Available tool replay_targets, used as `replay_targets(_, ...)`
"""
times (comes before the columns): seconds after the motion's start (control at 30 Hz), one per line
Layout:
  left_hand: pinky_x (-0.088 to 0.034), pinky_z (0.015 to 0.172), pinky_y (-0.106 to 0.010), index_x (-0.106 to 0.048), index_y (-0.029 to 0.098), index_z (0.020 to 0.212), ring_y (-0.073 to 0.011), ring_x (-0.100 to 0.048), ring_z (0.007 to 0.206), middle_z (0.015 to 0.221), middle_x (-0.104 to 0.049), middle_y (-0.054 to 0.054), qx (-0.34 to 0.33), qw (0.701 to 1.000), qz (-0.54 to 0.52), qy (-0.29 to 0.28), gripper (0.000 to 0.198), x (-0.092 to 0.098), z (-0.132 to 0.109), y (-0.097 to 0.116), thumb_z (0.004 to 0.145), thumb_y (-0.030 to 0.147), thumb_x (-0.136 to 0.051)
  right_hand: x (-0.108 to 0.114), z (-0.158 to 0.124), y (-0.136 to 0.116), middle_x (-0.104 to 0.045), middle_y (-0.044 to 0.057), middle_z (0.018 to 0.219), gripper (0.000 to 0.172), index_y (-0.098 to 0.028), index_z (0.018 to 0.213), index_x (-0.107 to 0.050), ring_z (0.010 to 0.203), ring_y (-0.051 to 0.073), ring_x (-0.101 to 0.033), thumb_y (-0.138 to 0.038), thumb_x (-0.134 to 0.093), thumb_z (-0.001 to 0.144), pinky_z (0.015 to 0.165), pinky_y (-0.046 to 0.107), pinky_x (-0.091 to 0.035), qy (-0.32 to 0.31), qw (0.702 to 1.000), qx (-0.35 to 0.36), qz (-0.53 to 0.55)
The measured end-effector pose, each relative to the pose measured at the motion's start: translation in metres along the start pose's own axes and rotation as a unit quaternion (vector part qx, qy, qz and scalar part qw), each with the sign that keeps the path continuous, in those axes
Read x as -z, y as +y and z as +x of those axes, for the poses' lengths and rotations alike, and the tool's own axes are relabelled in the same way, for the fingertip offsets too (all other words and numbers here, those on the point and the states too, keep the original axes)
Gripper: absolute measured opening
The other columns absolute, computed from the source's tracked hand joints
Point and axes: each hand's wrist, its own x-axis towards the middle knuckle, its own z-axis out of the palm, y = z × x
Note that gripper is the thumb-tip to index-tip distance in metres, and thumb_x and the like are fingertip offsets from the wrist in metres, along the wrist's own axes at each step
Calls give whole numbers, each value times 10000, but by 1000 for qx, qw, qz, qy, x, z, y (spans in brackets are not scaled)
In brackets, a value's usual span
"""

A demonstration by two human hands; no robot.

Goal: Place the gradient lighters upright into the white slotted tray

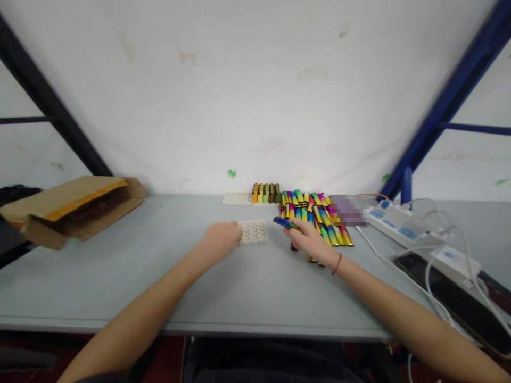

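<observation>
Now the left hand [221,238] lies on the table [159,276] with its fingers bent over the left edge of a white tray [256,231]. It holds this edge. The tray is flat, near the middle of the table, and its round holes that can be seen are empty.

The right hand [312,242] is closed around a blue lighter [284,222]. The lighter lies nearly level and its free end points to the left, toward the tray. It is just beside the right edge of the tray, but I cannot tell if it touches it. A red band is on the wrist of this hand.

Behind and under the right hand is a pile [319,210] of coloured lighters, lying side by side on the table. Further back is a second tray [237,199], and at its right end a short row [266,192] of lighters stands upright against the white wall [255,96].

On the far left an open cardboard box [75,207] lies on its side. On the right are a white power strip [395,219], some white cables [433,268] and a dark phone [451,298].
</observation>
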Motion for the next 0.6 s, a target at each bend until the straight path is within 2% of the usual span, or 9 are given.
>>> replay_targets(0.07,-511,717,-362,-696,166,835,-282,-667,858,936,-669,-132,-41,999,-12,24,194,-3,1,5,883,180,-509,0,0,0,-363,-73,531,205,-192,767,-503,477,105,-391,-375,-483,860,479,226,-297,-4,997,-34,63)
replay_targets(0.13,-499,747,-351,-679,174,868,-272,-655,887,953,-664,-112,-77,995,-34,44,146,-6,4,9,878,168,-533,-1,0,0,-375,-76,533,272,-194,832,-513,464,102,-382,-456,-459,882,475,228,-312,-12,994,-32,105)
replay_targets(0.2,-484,788,-329,-658,195,934,-251,-644,918,977,-665,-80,-116,990,-59,62,116,-8,6,10,864,161,-573,-1,0,1,-447,-59,578,289,-197,886,-516,499,108,-415,-474,-432,898,502,231,-348,-8,992,-15,127)
replay_targets(0.27,-468,830,-313,-632,215,1013,-235,-630,947,1009,-664,-55,-155,980,-91,80,164,-9,9,9,852,186,-617,0,2,3,-535,-26,677,231,-201,893,-514,592,120,-481,-423,-450,891,563,234,-393,15,992,-6,129)
replay_targets(0.37,-434,926,-340,-584,204,1155,-254,-589,1053,1116,-638,-77,-197,961,-150,121,364,-14,14,2,823,309,-692,1,3,5,-559,-3,771,145,-207,841,-512,725,138,-521,-348,-480,860,644,235,-420,64,991,-5,115)
replay_targets(0.47,-327,1063,-398,-469,172,1338,-304,-448,1270,1358,-504,-149,-206,946,-193,158,693,-24,23,-9,762,445,-743,1,2,5,-478,-29,683,187,-220,840,-483,656,140,-477,-403,-520,853,586,233,-396,86,989,-14,121)
replay_targets(0.53,-245,1116,-427,-385,180,1415,-324,-319,1375,1474,-385,-161,-206,944,-213,145,806,-35,30,-14,756,492,-728,0,1,4,-441,-42,660,249,-224,893,-473,614,137,-443,-453,-556,842,551,233,-376,98,988,-3,120)
replay_targets(0.6,-231,1122,-434,-357,173,1434,-317,-340,1368,1461,-414,-157,-210,942,-232,118,806,-46,37,-17,780,500,-697,-1,1,3,-454,-33,689,281,-219,920,-484,629,134,-441,-482,-554,849,558,234,-378,113,988,23,106)
